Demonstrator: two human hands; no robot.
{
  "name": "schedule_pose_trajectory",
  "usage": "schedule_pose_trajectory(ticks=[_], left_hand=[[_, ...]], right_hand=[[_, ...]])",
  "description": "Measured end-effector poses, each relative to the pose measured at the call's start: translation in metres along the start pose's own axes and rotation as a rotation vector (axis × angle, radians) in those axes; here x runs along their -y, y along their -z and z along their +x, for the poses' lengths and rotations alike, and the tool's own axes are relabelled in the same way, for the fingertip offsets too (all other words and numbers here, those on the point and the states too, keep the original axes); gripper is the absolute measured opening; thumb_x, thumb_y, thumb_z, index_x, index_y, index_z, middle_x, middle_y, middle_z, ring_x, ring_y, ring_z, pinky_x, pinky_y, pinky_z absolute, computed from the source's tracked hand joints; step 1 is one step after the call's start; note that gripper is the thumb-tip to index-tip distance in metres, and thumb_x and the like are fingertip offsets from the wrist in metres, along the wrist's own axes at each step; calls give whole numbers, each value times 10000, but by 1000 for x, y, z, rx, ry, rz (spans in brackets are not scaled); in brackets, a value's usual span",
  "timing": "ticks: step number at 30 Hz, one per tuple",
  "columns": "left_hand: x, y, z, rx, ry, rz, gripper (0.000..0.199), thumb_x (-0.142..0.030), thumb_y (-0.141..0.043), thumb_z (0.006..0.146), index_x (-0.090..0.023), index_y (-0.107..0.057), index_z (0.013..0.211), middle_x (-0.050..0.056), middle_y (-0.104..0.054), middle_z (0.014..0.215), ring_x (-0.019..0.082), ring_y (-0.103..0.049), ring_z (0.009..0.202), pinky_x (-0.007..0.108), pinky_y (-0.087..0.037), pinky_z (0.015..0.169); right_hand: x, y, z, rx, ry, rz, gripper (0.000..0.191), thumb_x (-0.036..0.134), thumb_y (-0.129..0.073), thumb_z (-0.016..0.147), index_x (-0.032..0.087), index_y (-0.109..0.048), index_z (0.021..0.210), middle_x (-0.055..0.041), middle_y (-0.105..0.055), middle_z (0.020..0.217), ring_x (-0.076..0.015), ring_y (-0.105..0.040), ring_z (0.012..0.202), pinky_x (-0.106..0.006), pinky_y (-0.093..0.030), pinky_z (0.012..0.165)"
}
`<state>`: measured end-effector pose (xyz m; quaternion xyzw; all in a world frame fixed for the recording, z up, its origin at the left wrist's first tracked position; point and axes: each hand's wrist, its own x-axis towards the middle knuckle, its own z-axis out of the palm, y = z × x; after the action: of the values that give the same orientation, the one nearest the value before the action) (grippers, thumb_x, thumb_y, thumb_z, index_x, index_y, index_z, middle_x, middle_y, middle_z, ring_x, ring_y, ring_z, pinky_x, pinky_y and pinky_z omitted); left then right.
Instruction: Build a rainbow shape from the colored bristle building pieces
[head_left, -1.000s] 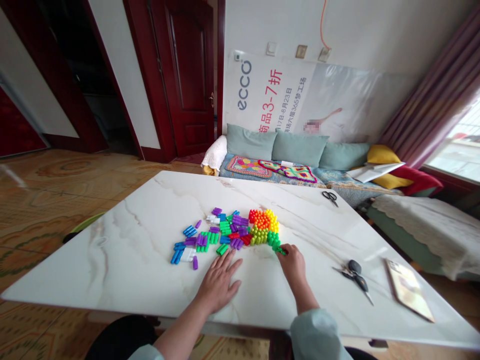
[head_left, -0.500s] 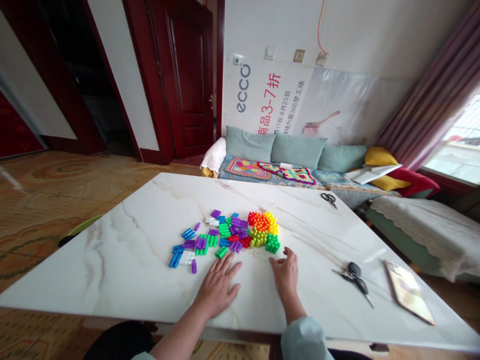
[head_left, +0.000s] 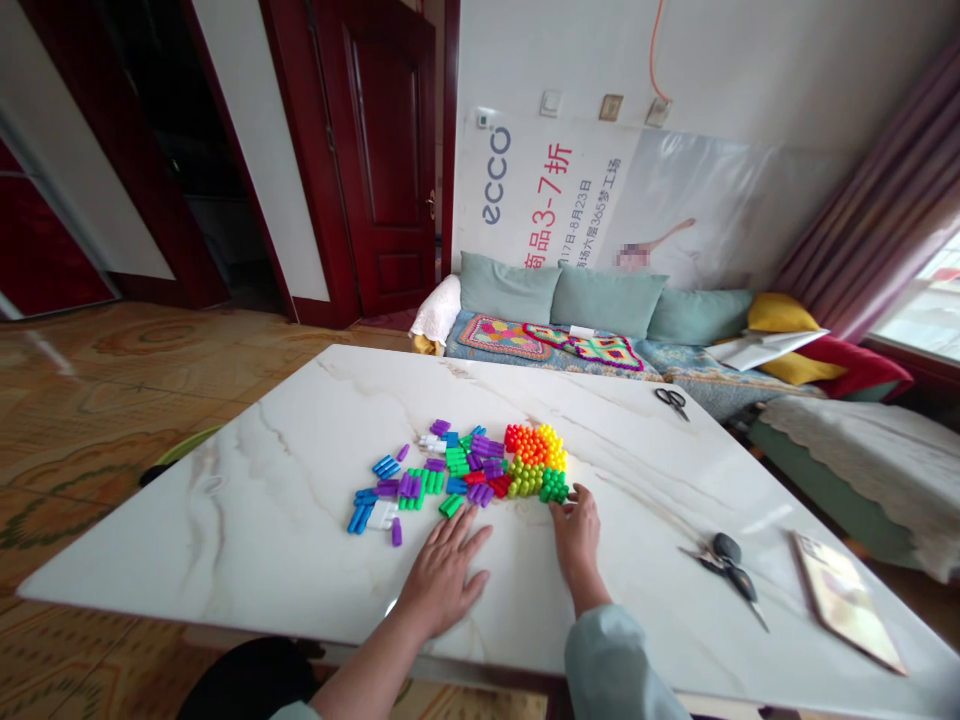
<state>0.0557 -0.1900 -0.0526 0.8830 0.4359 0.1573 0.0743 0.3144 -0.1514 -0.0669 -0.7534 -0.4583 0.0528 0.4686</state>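
My left hand (head_left: 450, 575) lies flat on the marble-patterned table (head_left: 270, 540), fingers spread. Its fingertips are close to a green bullet-shaped building block (head_left: 451, 505) at the near edge of a loose pile. My right hand (head_left: 578, 530) has its thumb and index finger at the near right corner of a cluster of standing green building blocks (head_left: 554, 485), curled against it. Red-orange blocks (head_left: 526, 443), yellow blocks (head_left: 553, 446) and olive-green blocks (head_left: 526, 478) stand packed beside it. Purple blocks (head_left: 487, 447), blue, white, red and green ones lie scattered to the left.
Keys (head_left: 726, 570) and a phone (head_left: 847, 600) lie on the right of the table. Black-handled scissors (head_left: 672, 402) lie near the far right corner. Behind the table stands a sofa (head_left: 465, 350) with cushions.
My right hand has moved in to the green block cluster, its fingers drawing closer together. My left hand stays flat. The whole view has shifted slightly.
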Motion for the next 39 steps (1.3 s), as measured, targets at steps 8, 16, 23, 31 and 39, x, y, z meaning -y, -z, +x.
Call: schedule_pose_trajectory(ticks=[8, 16, 23, 31, 39], left_hand=[[-3, 5, -1, 3, 2, -29, 615, -374, -520, 875, -322, -315, 1452, -3, -144, 1586, 255, -175, 1440, 449, -207, 1163], [-1, -1, 2, 18, 11, -114, 711, -363, -551, 825, -201, -301, 1471, 81, -366, 1502, 284, -310, 1382, 458, -184, 1170], [-1, 5, 4, 44, 24, -239, 557, -382, -470, 893, -288, -376, 1434, 27, -408, 1477, 284, -392, 1337, 458, -264, 1139], [-2, 10, 3, 42, -11, -253, 616, -409, -501, 871, -303, -327, 1452, 43, -366, 1502, 302, -353, 1361, 500, -210, 1151], [0, 1, 0, 19, 2, -229, 717, -370, -564, 780, -237, -336, 1447, 96, -447, 1447, 336, -376, 1333, 522, -206, 1138]], right_hand=[[31, 7, -32, -111, 84, 37, 339, 347, -493, 794, 148, -527, 1066, -116, -541, 1025, -184, -550, 734, -352, -467, 737], [140, -49, -65, 548, 499, 125, 359, 96, -478, 751, 215, -644, 1046, -68, -632, 1120, -208, -538, 1068, -324, -424, 942], [178, -93, -57, 796, 653, -219, 723, 321, -697, 690, 227, -452, 1365, -72, -544, 1322, -280, -418, 1225, -391, -389, 972], [190, -107, -53, 801, 722, -312, 519, 304, -699, 686, 235, -585, 1188, -89, -551, 1222, -284, -446, 1151, -386, -418, 898], [189, -113, -46, 757, 621, -242, 351, 250, -705, 675, 196, -647, 1016, -90, -623, 1044, -241, -577, 996, -303, -462, 794]])
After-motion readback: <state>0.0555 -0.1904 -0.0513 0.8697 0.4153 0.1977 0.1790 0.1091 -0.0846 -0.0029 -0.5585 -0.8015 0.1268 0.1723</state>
